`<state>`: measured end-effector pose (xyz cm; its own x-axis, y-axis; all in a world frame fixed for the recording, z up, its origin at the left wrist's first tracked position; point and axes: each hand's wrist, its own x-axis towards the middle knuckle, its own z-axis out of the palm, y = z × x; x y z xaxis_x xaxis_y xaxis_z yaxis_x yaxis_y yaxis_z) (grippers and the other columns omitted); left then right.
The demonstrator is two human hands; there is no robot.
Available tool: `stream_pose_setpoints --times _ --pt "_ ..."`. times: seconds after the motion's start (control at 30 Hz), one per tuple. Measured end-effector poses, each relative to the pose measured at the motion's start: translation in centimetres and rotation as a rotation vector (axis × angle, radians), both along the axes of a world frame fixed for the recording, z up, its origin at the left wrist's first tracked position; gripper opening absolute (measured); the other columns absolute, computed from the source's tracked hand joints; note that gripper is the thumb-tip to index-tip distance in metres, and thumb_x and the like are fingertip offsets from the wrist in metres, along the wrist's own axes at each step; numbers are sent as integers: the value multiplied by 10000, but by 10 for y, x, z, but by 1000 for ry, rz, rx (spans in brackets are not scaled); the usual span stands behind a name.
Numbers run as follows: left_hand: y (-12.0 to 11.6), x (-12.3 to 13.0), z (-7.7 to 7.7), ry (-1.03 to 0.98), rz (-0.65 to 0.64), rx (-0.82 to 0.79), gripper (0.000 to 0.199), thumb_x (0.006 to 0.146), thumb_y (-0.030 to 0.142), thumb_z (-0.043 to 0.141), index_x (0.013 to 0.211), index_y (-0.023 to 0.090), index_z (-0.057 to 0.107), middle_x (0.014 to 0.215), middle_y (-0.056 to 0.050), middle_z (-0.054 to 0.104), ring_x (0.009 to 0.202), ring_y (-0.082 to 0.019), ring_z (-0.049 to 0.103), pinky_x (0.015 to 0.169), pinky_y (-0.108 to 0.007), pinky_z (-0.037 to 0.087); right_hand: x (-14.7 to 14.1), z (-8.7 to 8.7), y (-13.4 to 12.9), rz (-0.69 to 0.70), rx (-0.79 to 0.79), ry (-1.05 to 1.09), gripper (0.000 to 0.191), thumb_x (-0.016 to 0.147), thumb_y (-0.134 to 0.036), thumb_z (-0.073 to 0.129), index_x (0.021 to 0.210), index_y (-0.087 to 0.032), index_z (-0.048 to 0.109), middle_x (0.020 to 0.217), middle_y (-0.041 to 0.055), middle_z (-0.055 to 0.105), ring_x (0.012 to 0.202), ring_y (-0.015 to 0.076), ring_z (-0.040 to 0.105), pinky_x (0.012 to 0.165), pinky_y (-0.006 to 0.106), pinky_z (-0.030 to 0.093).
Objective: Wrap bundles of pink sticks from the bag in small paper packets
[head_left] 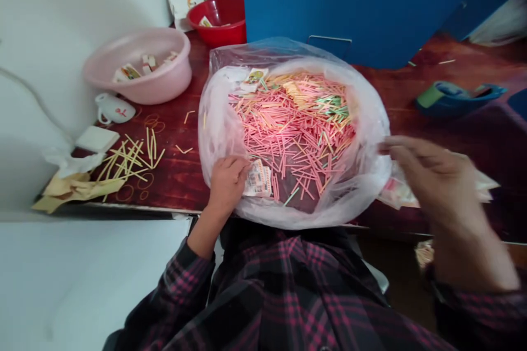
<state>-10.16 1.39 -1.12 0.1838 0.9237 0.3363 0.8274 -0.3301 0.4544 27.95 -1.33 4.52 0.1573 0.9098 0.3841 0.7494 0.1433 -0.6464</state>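
A clear plastic bag [376, 112] with its rim rolled open holds a heap of thin sticks [284, 120], mostly pink, with some yellow and green. My left hand [226, 184] is closed on the edge of a small printed paper packet [258, 180] inside the bag's near left side. My right hand [440, 186], blurred by motion, is at the bag's right rim. Its thumb and index finger are pinched together; whatever is between them is too small to make out. Beneath that hand lie flat printed packets [397, 186], partly hidden.
To the left are a pink basin [140, 88] with small packets, a white cup [115, 108], loose yellow sticks [127, 159] and rubber bands. A red bowl [218, 33] stands behind. A blue panel [349, 0] borders the back. A blue tape dispenser [457, 96] sits right.
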Motion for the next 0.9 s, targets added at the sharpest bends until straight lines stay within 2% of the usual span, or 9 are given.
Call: stream_pose_setpoints --times 0.07,0.17,0.27,0.33,0.4,0.47,0.57,0.7,0.9 --pt "-3 2 4 -64 12 75 195 1025 292 608 1004 230 791 1107 -80 807 1056 -258 706 995 -418 504 -54 1 11 257 -156 282 289 954 -527 672 1041 -296 822 1083 62 844 1030 297 800 983 528 626" --pt "-9 11 13 -133 -17 149 212 1033 322 606 999 239 799 1129 -80 806 1083 -258 709 1021 -427 498 -120 -7 28 540 -286 428 306 890 -558 739 948 -274 840 972 41 844 902 255 775 831 412 625" --pt "-13 21 21 -231 -43 141 216 1036 342 602 1033 248 797 1208 -88 790 1169 -261 693 1082 -440 489 -156 -19 38 629 -321 537 252 886 -503 744 887 -268 834 875 -4 819 822 202 726 811 352 586" --pt "-14 24 24 -348 -50 78 223 1005 365 653 1146 244 776 1286 -97 761 1234 -269 669 1120 -446 485 -163 -27 40 592 -326 631 245 891 -488 738 864 -264 833 847 -12 805 786 184 699 783 334 574" --pt "-12 23 24 -513 -37 -52 353 947 369 719 1274 237 725 1274 -95 750 1194 -265 681 1082 -427 520 -161 -33 39 554 -339 700 238 881 -484 752 862 -261 835 846 -5 802 778 180 689 773 329 573" --pt "-10 22 23 -700 -28 -223 446 896 342 748 1326 236 687 1130 -65 756 1017 -232 711 933 -370 573 -158 -37 37 542 -354 749 217 856 -466 783 908 -263 839 877 3 809 808 182 700 800 332 580" --pt "-9 19 23 -897 -58 -412 431 850 301 753 1271 235 691 903 -9 715 787 -179 678 721 -288 546 -157 -37 36 567 -368 805 258 806 -442 833 999 -272 830 936 5 812 857 182 715 828 333 589" --pt "-10 20 27 -923 -82 -423 301 839 314 758 1125 226 727 786 19 684 707 -157 643 658 -265 504 -161 -32 37 591 -360 753 216 833 -462 810 853 -247 804 786 -10 750 731 152 650 737 297 552" --pt "-6 30 31 -845 -90 -451 225 888 404 703 1023 232 754 742 21 694 626 -151 601 618 -276 479 -159 -28 37 530 -269 584 534 898 -666 693 609 -224 617 566 -43 504 556 115 428 547 267 386"
